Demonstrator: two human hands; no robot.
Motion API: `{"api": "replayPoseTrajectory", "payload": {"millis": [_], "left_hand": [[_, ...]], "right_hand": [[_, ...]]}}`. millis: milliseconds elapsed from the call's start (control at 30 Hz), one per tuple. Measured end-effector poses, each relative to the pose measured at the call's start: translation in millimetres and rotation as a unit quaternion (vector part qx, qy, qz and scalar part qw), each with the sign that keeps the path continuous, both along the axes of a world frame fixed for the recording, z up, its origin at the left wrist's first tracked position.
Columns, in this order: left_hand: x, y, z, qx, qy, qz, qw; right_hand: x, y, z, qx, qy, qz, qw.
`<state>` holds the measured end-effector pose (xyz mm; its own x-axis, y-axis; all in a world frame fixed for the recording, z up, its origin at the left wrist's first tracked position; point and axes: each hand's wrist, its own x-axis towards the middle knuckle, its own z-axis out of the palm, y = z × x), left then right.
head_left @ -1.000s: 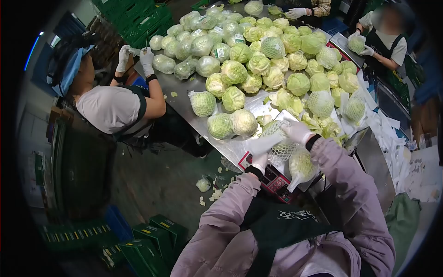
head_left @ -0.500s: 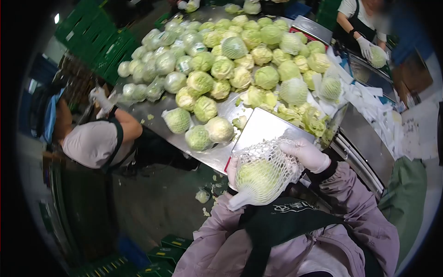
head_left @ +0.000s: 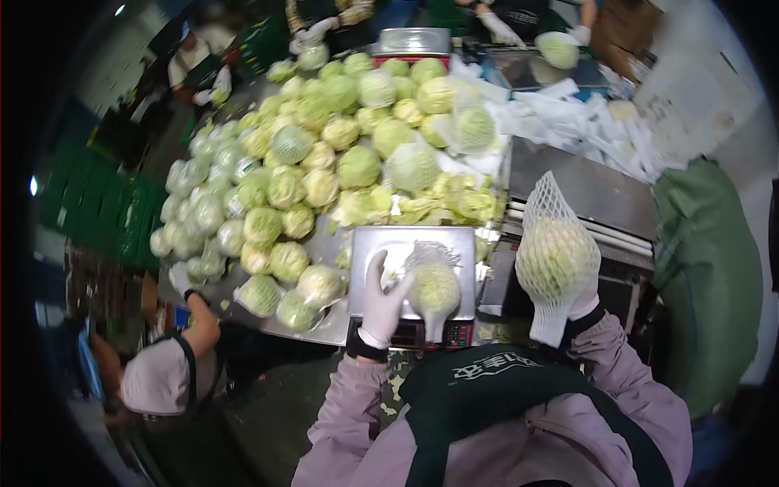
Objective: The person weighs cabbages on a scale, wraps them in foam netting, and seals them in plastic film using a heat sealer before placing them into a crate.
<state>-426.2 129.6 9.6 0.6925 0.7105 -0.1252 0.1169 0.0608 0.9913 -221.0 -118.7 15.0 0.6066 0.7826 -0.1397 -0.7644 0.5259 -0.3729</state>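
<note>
My left hand (head_left: 381, 304), in a white glove, is over the left part of a weighing scale's metal plate (head_left: 369, 243), fingers apart and thumb towards a cabbage in a white foam net (head_left: 434, 290). That cabbage rests on the scale, with the net's tail hanging over the front panel. To the right, my gloved right hand (head_left: 586, 300) holds up a larger netted cabbage (head_left: 556, 256) by its lower right side, most of the fingers hidden behind it. The net tapers to a point at the top and ends in a bunched tail at the bottom.
A big heap of cabbages (head_left: 357, 166), some netted or wrapped, covers the metal table (head_left: 324, 329). Loose leaves (head_left: 466, 195) lie behind the scale, foam nets (head_left: 576, 126) at the back right. A green sack (head_left: 702, 284) stands right. Co-workers surround the table; one person (head_left: 170, 369) is at left.
My hands have parted. The right hand has carried a netted cabbage to the right, while the left has moved over the scale and opened. The view has turned, showing the netted cabbage on the scale.
</note>
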Motion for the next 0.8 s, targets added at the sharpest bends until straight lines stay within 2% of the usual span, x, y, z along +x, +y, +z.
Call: {"api": "replayPoseTrajectory", "payload": {"millis": [33, 100, 133, 167, 233, 267, 333, 367, 400, 467, 500, 567, 633, 700, 767, 800], "left_hand": [[7, -17, -13, 0.054, 0.016, -0.015, 0.998], [18, -36, -41, 0.256, 0.154, -0.064, 0.952], [20, -32, -71, 0.186, 0.163, -0.074, 0.966], [22, -33, -67, 0.186, 0.144, -0.036, 0.971], [13, -12, -78, -0.079, 0.076, -0.036, 0.993], [7, -1, -85, -0.203, 0.000, -0.050, 0.978], [7, 10, -79, -0.421, -0.109, -0.074, 0.898], [19, 0, -44, -0.417, -0.124, -0.080, 0.897], [33, -1, -30, -0.407, -0.143, -0.077, 0.899], [69, -1, -5, -0.383, -0.162, -0.095, 0.905], [95, -4, 14, -0.364, -0.161, -0.124, 0.909], [150, -9, 42, -0.411, -0.192, -0.218, 0.864], [220, -30, 64, -0.328, -0.203, -0.218, 0.897], [291, -47, 67, -0.337, -0.205, -0.289, 0.872], [368, -63, 41, -0.225, -0.207, -0.295, 0.905], [398, -81, 32, -0.215, -0.206, -0.275, 0.914]], "right_hand": [[15, -13, 7, -0.043, 0.005, -0.032, 0.999], [44, -41, 17, -0.020, -0.024, -0.069, 0.997], [61, -55, 18, -0.039, -0.028, -0.080, 0.996], [78, -68, 19, -0.054, -0.033, -0.088, 0.994], [111, -89, 26, -0.112, -0.091, -0.109, 0.983], [129, -96, 25, -0.147, -0.146, -0.135, 0.969], [164, -110, 25, -0.192, -0.128, -0.113, 0.966], [181, -116, 20, -0.204, -0.114, -0.087, 0.968], [196, -119, 11, -0.201, -0.110, -0.099, 0.968], [221, -116, -13, -0.283, -0.111, -0.081, 0.949], [232, -119, -28, -0.369, -0.068, -0.061, 0.925], [252, -117, -73, -0.393, -0.133, -0.050, 0.909], [241, -119, -36, -0.536, -0.105, 0.043, 0.836], [240, -120, -30, -0.554, -0.184, 0.061, 0.810], [233, -121, 5, -0.601, -0.143, 0.146, 0.773], [239, -125, -14, -0.587, -0.134, 0.172, 0.780]]}}
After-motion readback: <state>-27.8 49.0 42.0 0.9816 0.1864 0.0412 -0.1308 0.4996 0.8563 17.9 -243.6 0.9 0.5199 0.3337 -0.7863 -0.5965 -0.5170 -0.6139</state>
